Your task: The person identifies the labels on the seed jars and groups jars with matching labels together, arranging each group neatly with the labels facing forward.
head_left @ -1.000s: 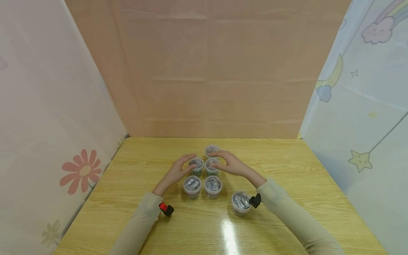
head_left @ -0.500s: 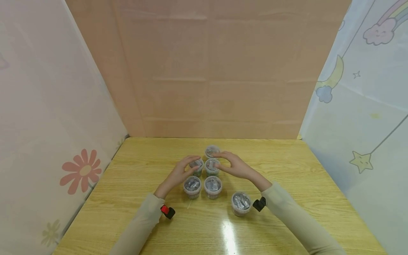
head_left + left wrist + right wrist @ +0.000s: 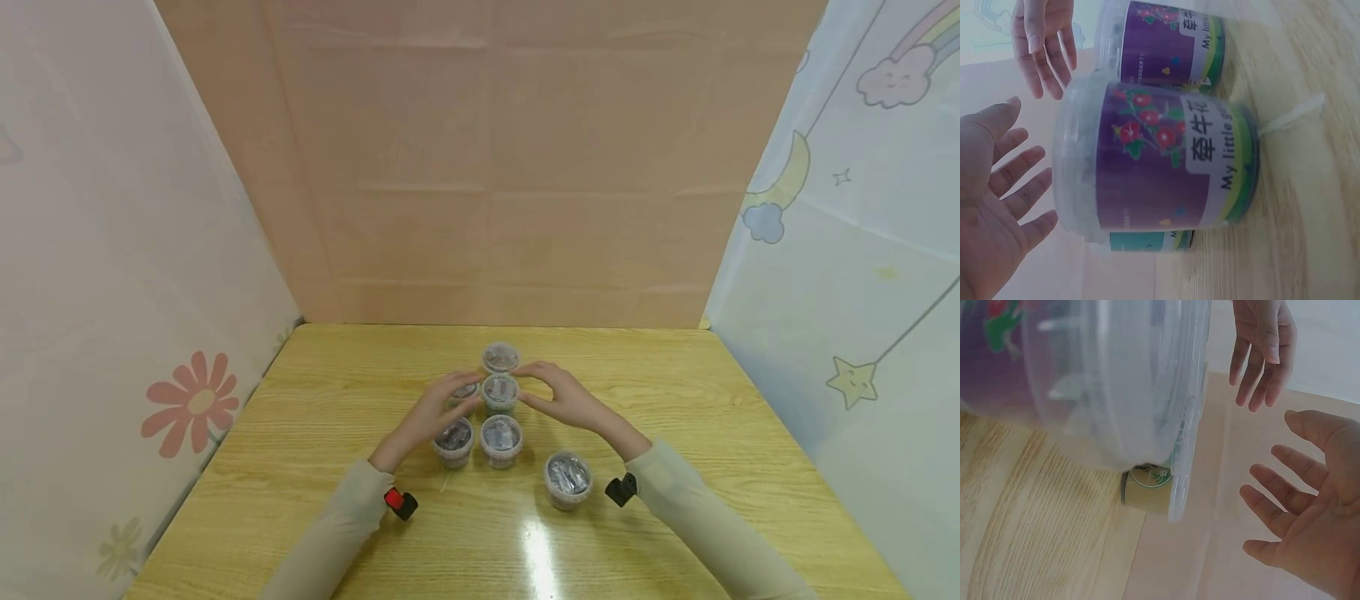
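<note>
Several small clear-lidded tubs stand grouped on the table. My left hand (image 3: 429, 412) hovers over the left side of the group, thumb and fingers apart, partly hiding a tub (image 3: 464, 390). Facing it, my right hand (image 3: 566, 400) is just right of the middle tub (image 3: 500, 392) and the rear tub (image 3: 501, 357), holding nothing. Two nearer tubs are the left one (image 3: 453, 442) and the right one (image 3: 501, 440). The left wrist view shows a purple-labelled tub (image 3: 1147, 162) with printed red flowers beside the spread fingers. Close in the right wrist view is another lidded tub (image 3: 1110, 375).
A separate tub (image 3: 567, 480) with silvery packets under its lid stands to the front right, near my right wrist. A thin pale strip (image 3: 446, 480) lies on the wooden table (image 3: 300, 533). Printed sheets flank both sides, and a peach sheet (image 3: 487, 167) rises behind.
My left hand has shifted slightly right and nearer. My right hand has drawn right, off the tops of the rear and middle tubs. The tubs stay essentially in place.
</note>
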`<control>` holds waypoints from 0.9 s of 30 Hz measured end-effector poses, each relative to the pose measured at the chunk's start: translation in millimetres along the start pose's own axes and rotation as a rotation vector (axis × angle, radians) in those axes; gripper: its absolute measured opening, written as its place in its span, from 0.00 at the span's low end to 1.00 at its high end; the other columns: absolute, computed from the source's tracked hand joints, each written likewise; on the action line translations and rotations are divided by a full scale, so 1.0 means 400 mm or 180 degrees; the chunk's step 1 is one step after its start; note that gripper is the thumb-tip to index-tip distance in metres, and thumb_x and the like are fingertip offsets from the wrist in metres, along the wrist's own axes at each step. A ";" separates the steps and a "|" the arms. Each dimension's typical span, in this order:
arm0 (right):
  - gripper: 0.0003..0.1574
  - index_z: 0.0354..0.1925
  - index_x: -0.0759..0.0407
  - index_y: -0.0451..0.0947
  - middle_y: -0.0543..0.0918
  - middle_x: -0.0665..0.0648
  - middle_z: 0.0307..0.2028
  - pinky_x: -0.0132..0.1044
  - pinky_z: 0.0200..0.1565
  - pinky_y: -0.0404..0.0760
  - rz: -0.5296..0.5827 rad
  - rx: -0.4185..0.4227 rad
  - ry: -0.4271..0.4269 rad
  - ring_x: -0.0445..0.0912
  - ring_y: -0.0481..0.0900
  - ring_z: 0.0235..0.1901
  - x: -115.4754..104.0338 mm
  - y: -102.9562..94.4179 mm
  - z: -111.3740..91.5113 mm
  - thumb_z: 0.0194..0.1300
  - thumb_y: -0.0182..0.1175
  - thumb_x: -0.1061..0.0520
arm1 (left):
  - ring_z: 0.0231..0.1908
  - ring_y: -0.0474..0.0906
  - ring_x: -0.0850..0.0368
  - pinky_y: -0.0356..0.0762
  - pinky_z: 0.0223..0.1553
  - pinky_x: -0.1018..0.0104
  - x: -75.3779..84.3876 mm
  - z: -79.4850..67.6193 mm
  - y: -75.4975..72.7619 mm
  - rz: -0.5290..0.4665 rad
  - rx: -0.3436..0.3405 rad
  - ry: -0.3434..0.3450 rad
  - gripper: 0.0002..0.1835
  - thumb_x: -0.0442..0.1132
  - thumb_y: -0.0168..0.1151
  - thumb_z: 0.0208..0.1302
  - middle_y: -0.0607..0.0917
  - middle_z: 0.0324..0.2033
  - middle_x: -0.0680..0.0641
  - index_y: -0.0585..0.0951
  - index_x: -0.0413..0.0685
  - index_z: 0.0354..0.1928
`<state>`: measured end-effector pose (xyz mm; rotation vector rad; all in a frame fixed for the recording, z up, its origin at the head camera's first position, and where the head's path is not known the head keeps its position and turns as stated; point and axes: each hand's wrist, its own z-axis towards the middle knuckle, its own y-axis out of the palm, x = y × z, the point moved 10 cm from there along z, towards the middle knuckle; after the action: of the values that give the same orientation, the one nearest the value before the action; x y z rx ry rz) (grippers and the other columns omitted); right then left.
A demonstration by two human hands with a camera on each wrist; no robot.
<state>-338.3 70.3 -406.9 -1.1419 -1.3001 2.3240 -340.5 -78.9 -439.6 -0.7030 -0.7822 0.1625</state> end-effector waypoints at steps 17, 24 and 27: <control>0.25 0.60 0.54 0.70 0.74 0.62 0.57 0.57 0.56 0.70 0.0108 0.0046 -0.0033 0.55 0.70 0.58 -0.010 -0.015 -0.030 0.66 0.57 0.53 | 0.58 0.70 0.48 0.72 0.56 0.50 0.049 -0.003 0.036 0.0025 -0.0106 0.0232 0.24 0.40 0.58 0.64 0.74 0.58 0.41 0.72 0.39 0.60; 0.26 0.61 0.56 0.70 0.74 0.59 0.57 0.56 0.56 0.71 0.0128 0.0018 -0.0065 0.53 0.70 0.58 -0.008 -0.017 -0.041 0.67 0.55 0.49 | 0.63 0.65 0.47 0.68 0.60 0.51 0.051 -0.004 0.054 -0.0055 -0.0243 0.0102 0.24 0.44 0.56 0.66 0.72 0.60 0.40 0.70 0.45 0.62; 0.26 0.60 0.55 0.70 0.75 0.58 0.56 0.54 0.56 0.72 0.0116 0.0032 -0.0084 0.52 0.71 0.58 -0.006 -0.017 -0.049 0.67 0.55 0.49 | 0.63 0.64 0.43 0.67 0.60 0.50 0.059 -0.001 0.060 -0.0087 -0.0244 0.0179 0.25 0.44 0.55 0.66 0.72 0.60 0.39 0.70 0.43 0.62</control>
<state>-323.5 85.1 -406.0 -1.1451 -1.2856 2.3764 -320.9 -51.8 -441.1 -0.7660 -0.7469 0.0879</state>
